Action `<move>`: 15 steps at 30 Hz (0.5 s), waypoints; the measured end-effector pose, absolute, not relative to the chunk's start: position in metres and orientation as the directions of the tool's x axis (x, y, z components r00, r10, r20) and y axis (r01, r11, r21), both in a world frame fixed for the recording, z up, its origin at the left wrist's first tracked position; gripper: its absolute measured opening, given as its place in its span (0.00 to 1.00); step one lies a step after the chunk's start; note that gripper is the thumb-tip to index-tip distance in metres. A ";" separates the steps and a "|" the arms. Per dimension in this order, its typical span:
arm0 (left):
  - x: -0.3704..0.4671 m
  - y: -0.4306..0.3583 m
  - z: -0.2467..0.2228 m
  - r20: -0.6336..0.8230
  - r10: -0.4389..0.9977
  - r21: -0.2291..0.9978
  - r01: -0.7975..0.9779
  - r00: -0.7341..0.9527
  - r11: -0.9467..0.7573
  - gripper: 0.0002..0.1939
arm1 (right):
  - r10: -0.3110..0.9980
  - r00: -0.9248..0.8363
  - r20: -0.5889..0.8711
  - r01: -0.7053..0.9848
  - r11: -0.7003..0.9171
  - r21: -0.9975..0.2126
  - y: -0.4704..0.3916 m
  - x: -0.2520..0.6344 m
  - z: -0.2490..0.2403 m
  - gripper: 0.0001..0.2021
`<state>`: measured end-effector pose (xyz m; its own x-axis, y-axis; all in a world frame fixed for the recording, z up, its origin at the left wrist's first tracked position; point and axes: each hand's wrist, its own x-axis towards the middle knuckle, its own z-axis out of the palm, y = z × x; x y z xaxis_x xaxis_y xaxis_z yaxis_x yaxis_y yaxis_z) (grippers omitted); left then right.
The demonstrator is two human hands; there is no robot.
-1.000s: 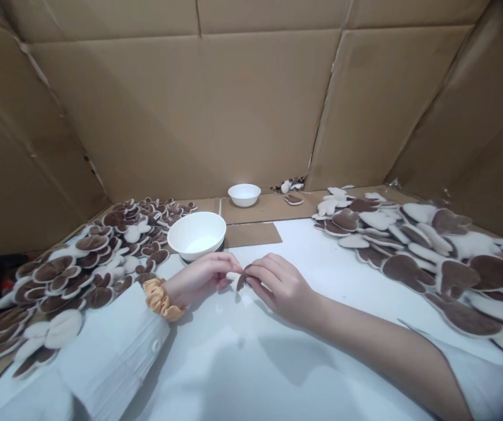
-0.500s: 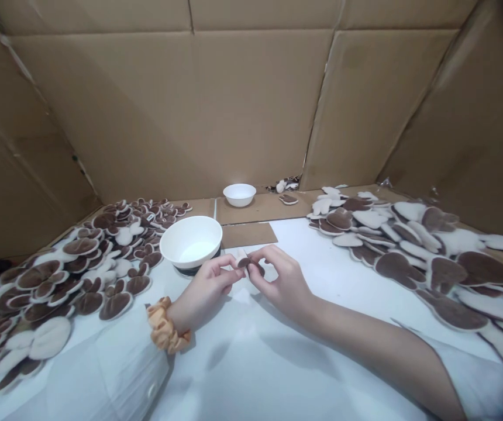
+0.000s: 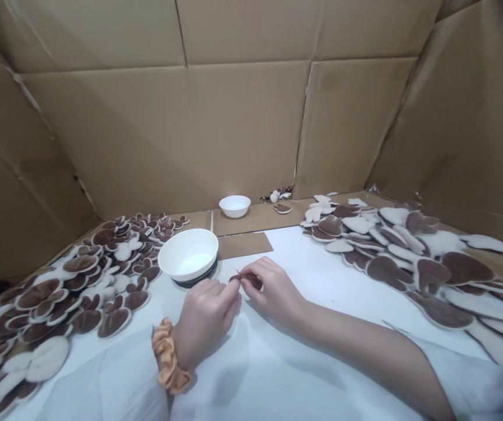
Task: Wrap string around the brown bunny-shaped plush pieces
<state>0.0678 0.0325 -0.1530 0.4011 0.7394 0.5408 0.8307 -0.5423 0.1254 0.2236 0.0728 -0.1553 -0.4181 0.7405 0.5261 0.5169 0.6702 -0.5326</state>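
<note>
A small brown fabric piece (image 3: 252, 281) is pinched between the thumb and fingers of my right hand (image 3: 278, 296) over the white tabletop. My left hand (image 3: 206, 314), with an orange scrunchie (image 3: 170, 356) at its wrist, has its fingers closed at the left end of the same piece. The left fingertips are partly hidden by the back of the hand. Just beyond the left hand stands a large white bowl (image 3: 189, 255) on a dark base (image 3: 195, 280). The inside I can see of it is plain white.
Brown-and-white plush cutouts, many bunny-shaped, form a pile (image 3: 115, 316) on the left. Larger rounded cutouts (image 3: 387, 272) are heaped on the right. A smaller white bowl (image 3: 234, 206) and a single cutout (image 3: 282, 209) lie at the back, before a cardboard wall (image 3: 243, 123).
My left hand has turned over, its back now facing me, and its fingers have closed in on the piece. The right hand keeps its pinch. The whole view has shifted slightly.
</note>
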 end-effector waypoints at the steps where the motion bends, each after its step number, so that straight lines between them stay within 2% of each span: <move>1: 0.067 0.033 -0.153 0.537 0.741 0.106 0.839 0.403 -0.534 0.09 | 0.734 -0.439 0.519 0.509 0.679 -0.529 0.072 0.223 -0.156 0.03; 7: 0.065 0.036 -0.146 0.489 0.833 0.355 0.814 0.258 -0.460 0.09 | 0.759 -0.452 0.469 0.474 0.649 -0.595 0.073 0.225 -0.155 0.05; 12: 0.068 0.029 -0.146 0.422 0.891 0.445 0.818 0.168 -0.365 0.10 | 0.868 -0.380 0.320 0.334 0.452 -0.827 0.084 0.227 -0.154 0.07; 15: 0.072 0.027 -0.147 0.328 0.939 0.577 0.766 0.101 -0.284 0.10 | 0.915 -0.338 0.221 0.191 0.297 -0.936 0.090 0.226 -0.153 0.07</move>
<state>0.0716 0.0273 -0.1471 0.1015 0.9393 0.3278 0.7660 -0.2840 0.5767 0.2257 0.0904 -0.1534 -0.3379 0.9149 0.2209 0.1914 0.2966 -0.9356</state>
